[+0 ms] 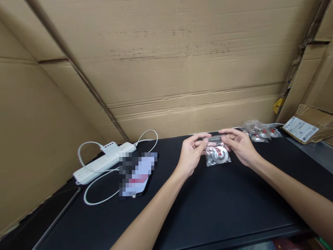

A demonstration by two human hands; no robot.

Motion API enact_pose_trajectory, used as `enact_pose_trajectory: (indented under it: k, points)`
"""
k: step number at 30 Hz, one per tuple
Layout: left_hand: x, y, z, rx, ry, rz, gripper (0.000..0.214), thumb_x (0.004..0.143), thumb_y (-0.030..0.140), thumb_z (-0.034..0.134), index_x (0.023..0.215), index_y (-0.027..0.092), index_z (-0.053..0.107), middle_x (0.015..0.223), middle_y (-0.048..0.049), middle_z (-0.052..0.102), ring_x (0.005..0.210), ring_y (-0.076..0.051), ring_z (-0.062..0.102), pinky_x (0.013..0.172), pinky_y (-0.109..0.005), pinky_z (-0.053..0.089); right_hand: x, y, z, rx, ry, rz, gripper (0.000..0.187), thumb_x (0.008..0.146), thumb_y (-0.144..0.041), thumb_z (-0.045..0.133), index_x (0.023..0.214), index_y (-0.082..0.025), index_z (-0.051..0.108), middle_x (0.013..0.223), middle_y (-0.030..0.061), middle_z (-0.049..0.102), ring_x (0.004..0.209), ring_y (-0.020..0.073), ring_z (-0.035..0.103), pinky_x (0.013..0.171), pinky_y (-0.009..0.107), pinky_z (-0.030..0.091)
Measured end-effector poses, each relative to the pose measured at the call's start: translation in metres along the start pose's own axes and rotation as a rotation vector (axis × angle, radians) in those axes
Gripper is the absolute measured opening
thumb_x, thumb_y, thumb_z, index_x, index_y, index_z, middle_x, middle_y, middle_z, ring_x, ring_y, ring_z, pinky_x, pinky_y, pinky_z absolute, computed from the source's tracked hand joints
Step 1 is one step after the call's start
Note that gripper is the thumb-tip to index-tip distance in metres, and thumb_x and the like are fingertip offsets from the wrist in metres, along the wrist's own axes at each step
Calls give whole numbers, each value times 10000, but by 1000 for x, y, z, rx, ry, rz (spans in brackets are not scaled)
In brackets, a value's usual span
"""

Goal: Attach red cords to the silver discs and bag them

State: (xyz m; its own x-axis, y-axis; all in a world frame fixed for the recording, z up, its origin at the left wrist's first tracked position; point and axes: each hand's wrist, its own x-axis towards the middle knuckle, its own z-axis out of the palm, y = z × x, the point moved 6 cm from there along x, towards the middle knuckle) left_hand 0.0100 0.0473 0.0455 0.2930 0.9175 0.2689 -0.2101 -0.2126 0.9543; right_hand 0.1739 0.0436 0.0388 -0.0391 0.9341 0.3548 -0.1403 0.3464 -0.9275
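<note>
Between my two hands hangs a clear plastic bag (211, 160), held by its top corners above the black table. Inside it lies a round silver metal disc (220, 155) with a raised centre and a red mark on it. My left hand (191, 151) pinches the bag's upper left edge between thumb and fingers. On the other side, my right hand (239, 146) pinches the upper right edge in the same way. Some fingertips show through the plastic behind the bag.
Similar bagged metal discs (257, 132) lie in a pile at the back right, beside a brown package (307, 125) with a white label. To the left are a white power strip (104, 163) with cables and a pixelated phone (140, 177). Cardboard walls (182, 69) enclose the black table (221, 208).
</note>
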Motion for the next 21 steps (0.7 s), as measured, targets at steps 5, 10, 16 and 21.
enact_pose_trajectory:
  k: [5,10,16,21]
  points:
    - [-1,3,-1,0,-1,51,186,814,301,652,954,178,659,854,-62,696,748,-178,664,606,-283,582,0,0,-2,-10,0,-10,158,775,-323,703,879,-206,696,674,5,607,549,111,492,508,268,396]
    - [1,1,-4,-17,4,40,124,810,209,589,772,135,681,855,-67,663,750,-179,666,650,-311,596,0,0,-5,23,4,14,129,765,-301,687,832,-191,695,669,14,606,550,115,496,505,267,406]
    - [0,4,-1,15,23,76,94,763,181,628,800,133,700,855,-67,682,751,-188,677,684,-329,594,-1,-4,-2,36,-11,15,242,826,-392,636,803,-156,685,669,20,581,550,107,494,508,259,410]
    - [-1,0,0,94,34,58,85,746,198,661,800,147,701,831,-58,700,693,-171,677,662,-313,585,-1,2,2,-49,-26,35,399,695,-360,781,1026,-188,640,694,-17,593,577,103,525,550,243,437]
